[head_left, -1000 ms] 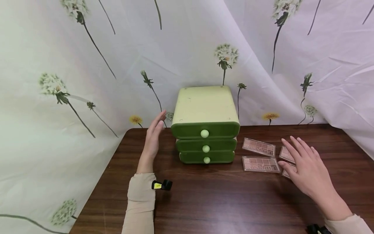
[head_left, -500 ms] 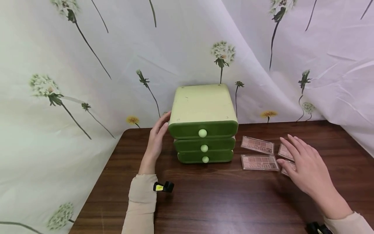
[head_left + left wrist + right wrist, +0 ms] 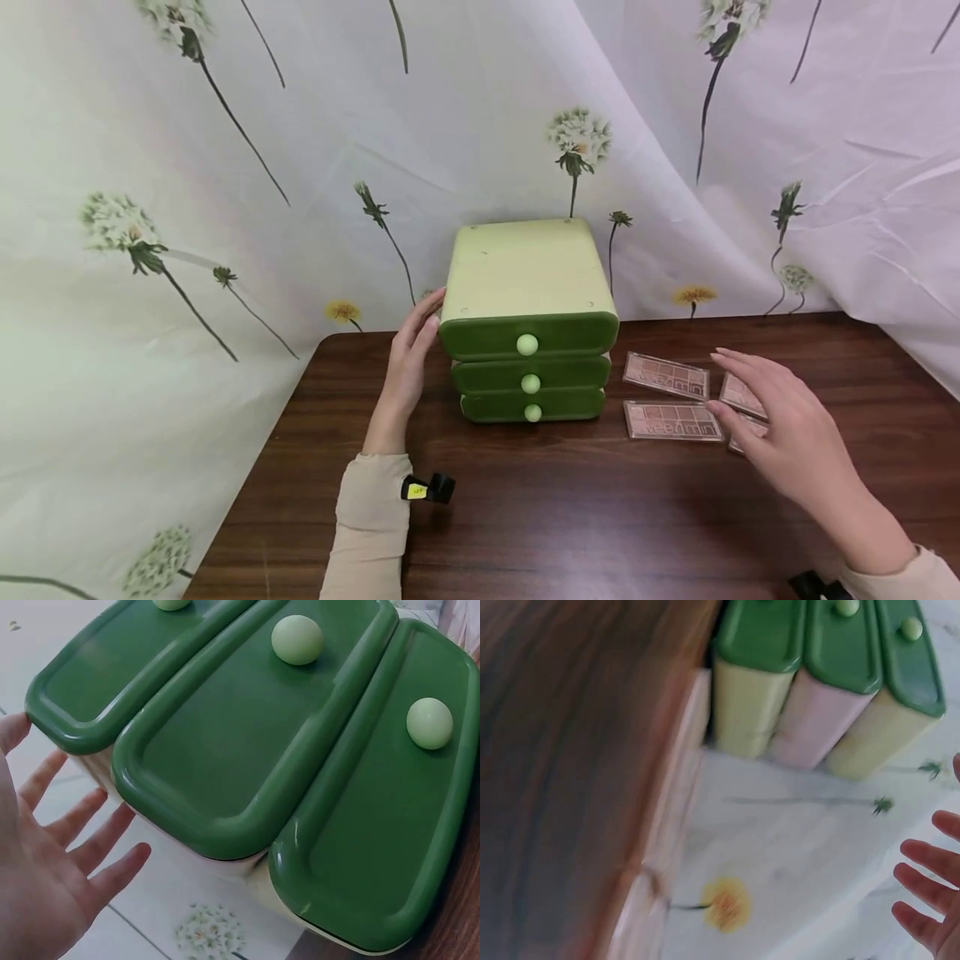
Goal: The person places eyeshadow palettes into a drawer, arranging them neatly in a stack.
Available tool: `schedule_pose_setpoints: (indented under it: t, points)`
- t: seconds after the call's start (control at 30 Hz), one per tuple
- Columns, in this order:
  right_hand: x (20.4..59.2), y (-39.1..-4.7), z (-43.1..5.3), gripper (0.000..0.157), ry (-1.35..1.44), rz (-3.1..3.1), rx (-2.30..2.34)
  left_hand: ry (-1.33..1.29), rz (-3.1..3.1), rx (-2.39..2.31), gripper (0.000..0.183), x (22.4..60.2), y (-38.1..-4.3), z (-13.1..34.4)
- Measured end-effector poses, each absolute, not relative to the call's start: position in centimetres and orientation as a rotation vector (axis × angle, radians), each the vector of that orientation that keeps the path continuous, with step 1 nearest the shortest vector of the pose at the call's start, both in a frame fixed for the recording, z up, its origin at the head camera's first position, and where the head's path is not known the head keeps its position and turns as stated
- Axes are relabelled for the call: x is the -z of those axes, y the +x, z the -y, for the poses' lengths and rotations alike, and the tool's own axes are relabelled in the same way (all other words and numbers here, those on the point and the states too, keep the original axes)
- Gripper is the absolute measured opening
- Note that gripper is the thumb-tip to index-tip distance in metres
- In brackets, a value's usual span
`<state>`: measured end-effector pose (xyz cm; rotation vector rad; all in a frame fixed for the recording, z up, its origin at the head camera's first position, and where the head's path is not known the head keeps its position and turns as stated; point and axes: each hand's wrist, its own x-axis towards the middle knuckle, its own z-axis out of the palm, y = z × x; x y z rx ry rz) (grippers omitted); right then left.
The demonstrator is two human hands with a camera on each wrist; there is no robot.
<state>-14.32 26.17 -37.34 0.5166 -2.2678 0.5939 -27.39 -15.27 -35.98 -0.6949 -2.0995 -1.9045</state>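
A small chest of three drawers (image 3: 528, 267) stands on the table, with a pale yellow-green top, dark green fronts and round light green knobs. All three drawers are closed. My left hand (image 3: 406, 367) rests against the chest's left side with its fingers extended; the left wrist view shows those fingers (image 3: 112, 877) spread beside the drawer fronts. Over the palettes at the right hovers my right hand (image 3: 795, 433), fingers loosely bent and holding nothing. An eyeshadow palette (image 3: 666, 376) lies behind another palette (image 3: 672, 421); two more are partly hidden by that hand.
The dark wooden table (image 3: 555, 517) meets a white cloth backdrop (image 3: 465, 125) printed with dandelions, close behind the chest. A small black wrist camera (image 3: 441, 488) sits at the left sleeve.
My left hand has moved right, from apart to against the chest's side. My right hand has shifted slightly and turned, its fingers now closer together.
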Motion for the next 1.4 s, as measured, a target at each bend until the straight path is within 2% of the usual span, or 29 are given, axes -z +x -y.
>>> schedule_pose_setpoints:
  t: [0.13,0.23,0.5,0.63,0.8,1.4]
  points:
    - [36.2,-15.0,-24.1,0.064,0.636,2.174,-0.659,-0.673,2.075,1.893,0.042,36.0,-27.3,15.5]
    - [35.5,-15.4,-22.4,0.063,0.69,2.131,-0.695,-0.654,2.067,1.891,0.042,35.8,-27.2,15.6]
    - [34.4,-16.5,-18.4,0.049,0.761,2.024,-0.813,-0.64,2.064,1.908,0.042,35.6,-27.2,15.6]
    - [34.6,-16.9,-16.9,0.032,0.747,2.041,-0.937,-0.645,2.059,1.909,0.042,35.5,-27.2,15.6]
    - [34.9,-17.7,-14.9,0.044,0.707,2.082,-1.019,-0.666,2.062,1.911,0.042,35.6,-27.2,15.5]
    - [35.8,-20.4,-10.1,0.035,0.6,2.153,-1.212,-0.653,2.092,1.899,0.041,35.5,-27.0,15.3]
